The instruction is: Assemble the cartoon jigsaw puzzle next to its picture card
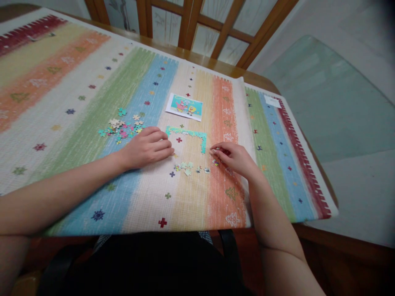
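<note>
My left hand (149,147) lies on the tablecloth with its fingers loosely extended, beside the left end of a partly joined jigsaw border (188,132). The border forms a top row and a short right side in turquoise. My right hand (234,158) is just right of that side, thumb and fingers pinched on a small puzzle piece, mostly hidden. Below the border, several loose pieces (187,167) lie in a rough row, and a colourful piece (215,163) rests under my right fingers. Left of my left hand is a pile of mixed puzzle pieces (123,128).
A printed cartoon picture card (185,107) lies beyond the border. The striped tablecloth (101,98) covers the table, with a small white paper (273,101) near its far right edge. Behind stand wood-framed glass panels (168,24).
</note>
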Available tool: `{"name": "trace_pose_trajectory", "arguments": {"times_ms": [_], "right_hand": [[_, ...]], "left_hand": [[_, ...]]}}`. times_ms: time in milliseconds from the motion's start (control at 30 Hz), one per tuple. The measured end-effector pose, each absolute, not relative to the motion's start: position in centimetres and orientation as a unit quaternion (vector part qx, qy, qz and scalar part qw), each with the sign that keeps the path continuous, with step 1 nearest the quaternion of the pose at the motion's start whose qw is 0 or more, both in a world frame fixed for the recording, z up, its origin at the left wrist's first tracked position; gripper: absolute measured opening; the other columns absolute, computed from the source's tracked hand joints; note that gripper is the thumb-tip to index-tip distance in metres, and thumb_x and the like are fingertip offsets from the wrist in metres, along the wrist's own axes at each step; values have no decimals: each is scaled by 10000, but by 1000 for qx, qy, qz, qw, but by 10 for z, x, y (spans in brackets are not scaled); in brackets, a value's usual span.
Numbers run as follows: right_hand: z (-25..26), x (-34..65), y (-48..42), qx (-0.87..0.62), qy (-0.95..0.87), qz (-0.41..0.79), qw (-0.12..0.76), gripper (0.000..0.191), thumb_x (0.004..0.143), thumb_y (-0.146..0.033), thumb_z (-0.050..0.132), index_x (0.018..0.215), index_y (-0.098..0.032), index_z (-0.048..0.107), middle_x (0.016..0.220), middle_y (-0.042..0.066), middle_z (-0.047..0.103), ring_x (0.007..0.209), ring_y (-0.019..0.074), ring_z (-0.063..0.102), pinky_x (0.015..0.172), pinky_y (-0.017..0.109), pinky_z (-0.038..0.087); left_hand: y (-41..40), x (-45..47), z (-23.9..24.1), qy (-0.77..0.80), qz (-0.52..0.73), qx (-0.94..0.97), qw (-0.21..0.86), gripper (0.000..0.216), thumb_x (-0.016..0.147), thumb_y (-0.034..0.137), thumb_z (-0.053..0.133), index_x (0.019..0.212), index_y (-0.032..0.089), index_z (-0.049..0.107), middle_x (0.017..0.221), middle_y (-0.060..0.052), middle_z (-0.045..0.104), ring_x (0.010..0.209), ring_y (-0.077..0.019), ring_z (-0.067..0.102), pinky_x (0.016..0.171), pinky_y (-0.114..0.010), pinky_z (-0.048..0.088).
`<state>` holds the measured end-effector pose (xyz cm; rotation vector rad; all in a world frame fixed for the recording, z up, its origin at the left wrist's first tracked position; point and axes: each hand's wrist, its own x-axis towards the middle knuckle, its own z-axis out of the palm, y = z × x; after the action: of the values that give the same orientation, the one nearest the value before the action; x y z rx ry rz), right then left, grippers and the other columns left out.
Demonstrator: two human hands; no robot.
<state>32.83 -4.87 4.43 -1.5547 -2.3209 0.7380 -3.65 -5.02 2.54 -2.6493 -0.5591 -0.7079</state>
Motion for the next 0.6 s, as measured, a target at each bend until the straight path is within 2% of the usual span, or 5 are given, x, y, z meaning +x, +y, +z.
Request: {"name": "trace_pose_trajectory", "arguments": {"times_ms": [133, 367, 467, 600], "right_hand": [[44, 331, -49, -531, -799, 244, 140, 292, 1005, -434, 590, 1074, -218, 773, 953, 82, 788, 781, 211, 668, 723, 356, 479], [44, 332, -49, -523, -807, 237, 137, 293, 1011, -414, 579, 1069, -209, 779, 963, 93, 795, 784, 219, 677, 718, 359, 481], [43, 332, -48, -524, -808, 236, 132, 288, 1012, -401, 579, 1083, -205, 777, 970, 95, 795, 790, 220, 679, 720, 359, 482], [42, 332, -48, -523, -809, 235, 133, 280, 1012, -387, 582, 1081, -201, 779, 977, 93, 793, 791, 214, 676, 717, 354, 480]], "left_hand": [[-43, -63, 31, -171, -251, -932, 196, 147, 1082, 293, 609, 1027, 245, 737, 950, 13, 787, 937, -181, 682, 922, -349, 501], [-39, -67, 29, -192, -192, -955, 118, 208, 1097, 316, 565, 1052, 282, 765, 992, 1, 793, 924, -175, 699, 880, -331, 514], [-36, -65, 25, -215, -205, -949, 102, 203, 1087, 340, 583, 1018, 284, 766, 969, -1, 787, 909, -183, 696, 863, -342, 510], [-34, -61, 22, -226, -212, -949, 65, 187, 1077, 290, 593, 976, 275, 750, 981, -6, 782, 932, -185, 687, 889, -348, 500]]}}
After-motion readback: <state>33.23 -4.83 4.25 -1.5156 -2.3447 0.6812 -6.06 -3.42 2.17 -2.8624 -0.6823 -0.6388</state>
